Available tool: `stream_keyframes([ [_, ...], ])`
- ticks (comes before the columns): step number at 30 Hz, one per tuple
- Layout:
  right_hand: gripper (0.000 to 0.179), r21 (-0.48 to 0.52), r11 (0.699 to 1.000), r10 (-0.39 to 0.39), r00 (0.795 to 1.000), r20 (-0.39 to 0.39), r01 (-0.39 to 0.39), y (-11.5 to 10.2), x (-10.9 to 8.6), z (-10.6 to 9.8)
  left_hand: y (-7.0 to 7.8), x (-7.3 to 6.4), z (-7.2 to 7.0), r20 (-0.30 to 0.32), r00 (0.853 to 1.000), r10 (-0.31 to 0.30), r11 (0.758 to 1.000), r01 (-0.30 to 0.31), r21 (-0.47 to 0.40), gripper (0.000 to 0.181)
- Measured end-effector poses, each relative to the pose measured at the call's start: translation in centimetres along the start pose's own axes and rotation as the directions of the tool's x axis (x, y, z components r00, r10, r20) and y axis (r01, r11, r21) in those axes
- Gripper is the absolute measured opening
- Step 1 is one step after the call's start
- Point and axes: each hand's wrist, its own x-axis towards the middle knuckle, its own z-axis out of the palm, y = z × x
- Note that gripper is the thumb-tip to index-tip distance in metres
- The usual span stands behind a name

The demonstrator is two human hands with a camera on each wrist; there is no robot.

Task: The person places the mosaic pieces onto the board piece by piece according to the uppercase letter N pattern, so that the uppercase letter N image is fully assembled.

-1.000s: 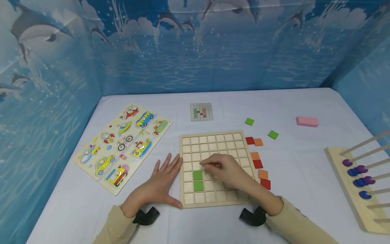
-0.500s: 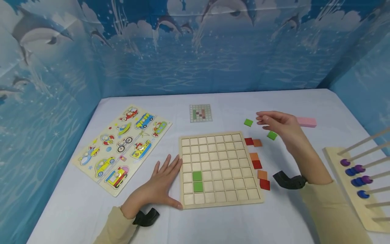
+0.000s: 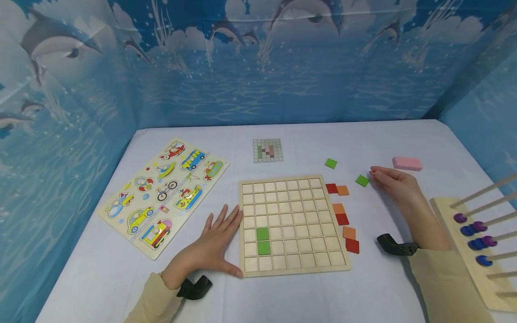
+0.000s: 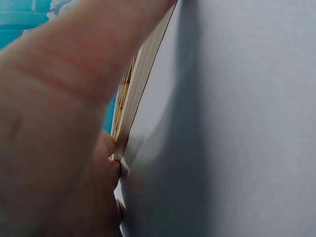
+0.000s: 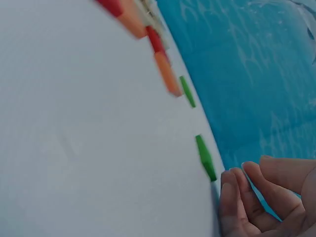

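A wooden grid board (image 3: 296, 231) lies on the white table, with two green tiles (image 3: 263, 233) in its second column. My left hand (image 3: 216, 242) lies spread along the board's left edge, fingertips and thumb touching it. In the left wrist view, my left hand (image 4: 59, 113) fills the left side by the board's edge (image 4: 143, 79). Just right of a loose green tile (image 3: 362, 181) is my right hand (image 3: 397, 186), its fingers bent loosely and holding nothing. The right wrist view has the fingers beside that green tile (image 5: 206, 158), apart from it. Farther back sits another green tile (image 3: 331, 163).
Red tiles (image 3: 342, 219) and orange tiles (image 3: 349, 233) line the board's right side. A small pattern card (image 3: 268, 150) lies behind it. A vehicle puzzle (image 3: 163, 197) is at left. At right are a pink block (image 3: 407, 163) and a wooden bead rack (image 3: 456, 237).
My right hand has left the grid board, gone up and right past the far green tile, then dropped back beside the nearer one. My left hand stays at the board's edge.
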Motion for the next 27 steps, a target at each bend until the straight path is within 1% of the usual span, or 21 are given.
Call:
stream_keyframes([
  [2, 0.063, -0.082, 0.997, -0.005, 1.0, -0.023, 0.003, 0.7, 0.2, 0.1, 0.0, 0.0, 0.0, 0.001, 1.0, -0.001, 1.0, 0.001, -0.003, 0.132],
  [3, 0.062, -0.138, 0.99, -0.018, 0.999, -0.033, 0.013, 1.0, 0.4, 0.2, 0.0, 0.0, 0.0, 0.0, 1.0, -0.001, 1.0, 0.001, -0.004, 0.131],
  [4, 0.061, -0.205, 0.979, -0.033, 0.999, -0.044, 0.023, 1.2, 0.5, 0.3, 0.0, 0.0, 0.0, 0.001, 1.0, -0.002, 1.0, 0.002, -0.005, 0.131],
  [8, 0.055, -0.359, 0.93, -0.114, 0.991, -0.064, 0.084, 1.8, 0.8, 0.9, 0.0, 0.0, 0.0, 0.004, 1.0, -0.003, 1.0, 0.003, -0.004, 0.132],
  [12, 0.048, -0.451, 0.882, -0.195, 0.977, -0.086, 0.136, 2.0, 0.7, 1.7, 0.0, -0.1, 0.0, 0.005, 1.0, -0.003, 1.0, 0.003, 0.002, 0.132],
  [16, 0.041, -0.5, 0.844, -0.278, 0.955, -0.1, 0.193, 1.9, 0.2, 2.3, 0.1, 0.0, -0.1, 0.006, 1.0, 0.0, 1.0, 0.0, -0.003, 0.132],
  [21, 0.034, -0.526, 0.808, -0.362, 0.928, -0.088, 0.265, 2.1, 0.0, 2.7, 0.1, 0.0, -0.1, 0.011, 1.0, 0.0, 1.0, 0.0, -0.006, 0.131],
  [23, 0.032, -0.517, 0.806, -0.384, 0.919, -0.087, 0.288, 2.3, 0.3, 2.8, 0.1, 0.0, -0.1, 0.01, 1.0, -0.003, 1.0, 0.003, -0.007, 0.131],
  [25, 0.03, -0.502, 0.811, -0.396, 0.913, -0.093, 0.301, 2.5, 0.6, 2.8, 0.2, 0.0, -0.2, 0.009, 1.0, -0.005, 1.0, 0.005, -0.007, 0.131],
  [27, 0.029, -0.486, 0.824, -0.385, 0.917, -0.105, 0.291, 2.9, 0.8, 2.6, 0.2, 0.0, -0.2, 0.008, 1.0, -0.004, 1.0, 0.005, -0.01, 0.131],
])
